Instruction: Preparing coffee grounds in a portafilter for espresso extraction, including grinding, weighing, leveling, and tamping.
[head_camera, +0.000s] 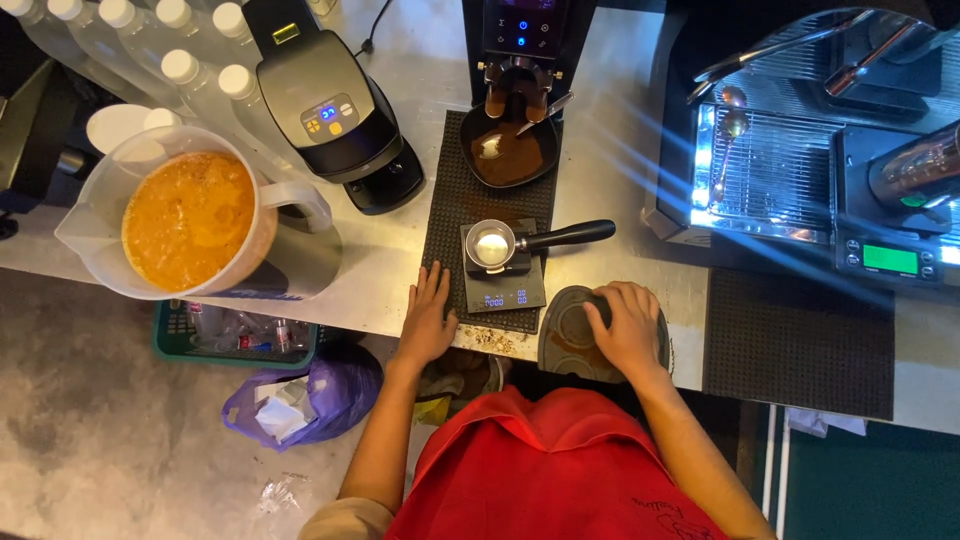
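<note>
My left hand (428, 315) lies flat, fingers spread, on the counter edge, its fingertips on the black ribbed mat (445, 215) just left of a small digital scale (505, 290). On the scale rests a metal portafilter (492, 246) with a black handle pointing right; its basket looks pale inside. My right hand (625, 325) is curled over a dark object on a round black tamping mat (570, 340) at the counter edge; what it grips is hidden under the fingers. I wear a red apron.
A coffee grinder (520, 40) stands behind a black dish of grounds (508, 152). Left: a plastic jug of orange liquid (188, 218), a black machine (330, 110), white-capped bottles (180, 70). Right: an espresso machine drip tray (770, 170), a second scale (890, 260). A green crate (235, 335) and purple bag (320, 395) sit on the floor.
</note>
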